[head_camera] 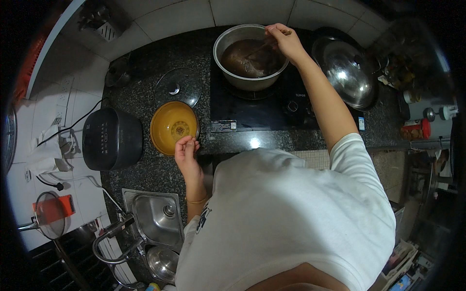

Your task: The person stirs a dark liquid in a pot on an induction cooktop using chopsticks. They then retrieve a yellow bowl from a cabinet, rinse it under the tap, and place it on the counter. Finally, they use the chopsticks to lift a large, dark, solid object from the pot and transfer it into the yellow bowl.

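My right hand (279,38) is closed on thin wooden sticks, likely chopsticks (268,44), whose lower ends dip into brown liquid (238,54). The liquid fills much of a metal pot (251,83) standing on the black cooktop (255,112). At the lower right rim of an empty yellow bowl (164,127) is my left hand (187,145), its fingers curled; whether it grips the rim is not plain. A glass lid (187,83) with a knob lies just beyond the bowl.
A domed metal lid (342,76) covers the cooktop's right part. Left of the bowl stands a black rice cooker (113,140). A steel sink (153,214) with a faucet (116,232) lies at lower left. Jars, one with a red lid (426,128), are at far right.
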A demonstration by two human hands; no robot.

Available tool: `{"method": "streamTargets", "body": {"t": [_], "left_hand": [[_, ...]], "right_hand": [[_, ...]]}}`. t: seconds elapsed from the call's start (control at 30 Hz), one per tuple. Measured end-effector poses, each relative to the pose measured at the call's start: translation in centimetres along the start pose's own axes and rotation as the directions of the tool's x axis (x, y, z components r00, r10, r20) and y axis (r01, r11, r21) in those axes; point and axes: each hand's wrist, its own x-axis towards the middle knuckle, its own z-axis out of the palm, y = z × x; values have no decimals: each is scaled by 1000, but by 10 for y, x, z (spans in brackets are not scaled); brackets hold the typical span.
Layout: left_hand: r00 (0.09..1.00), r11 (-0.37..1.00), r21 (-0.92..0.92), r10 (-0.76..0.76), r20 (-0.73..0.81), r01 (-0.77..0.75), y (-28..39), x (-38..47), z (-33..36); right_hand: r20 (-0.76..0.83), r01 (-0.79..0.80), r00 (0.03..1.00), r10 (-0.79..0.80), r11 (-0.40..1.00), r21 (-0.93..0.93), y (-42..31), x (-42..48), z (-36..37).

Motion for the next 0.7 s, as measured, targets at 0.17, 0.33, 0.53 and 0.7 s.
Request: {"method": "streamTargets", "body": {"t": [0.17, 0.33, 0.53, 0.7], "left_hand": [[1000, 1000, 10, 2, 22, -2, -1, 3, 1], [1000, 1000, 22, -17, 26, 16, 1, 4, 3], [999, 1000, 7, 2, 53, -2, -3, 7, 4], [998, 999, 31, -21, 58, 19, -3, 7, 3]], "right_hand": [[-2, 51, 999, -51, 995, 84, 9, -4, 3], [-137, 103, 988, -75, 972, 212, -5, -10, 3], [-31, 49, 998, -47, 994, 95, 27, -19, 15], [54, 149, 989, -139, 929, -339, 29, -38, 12]]}}
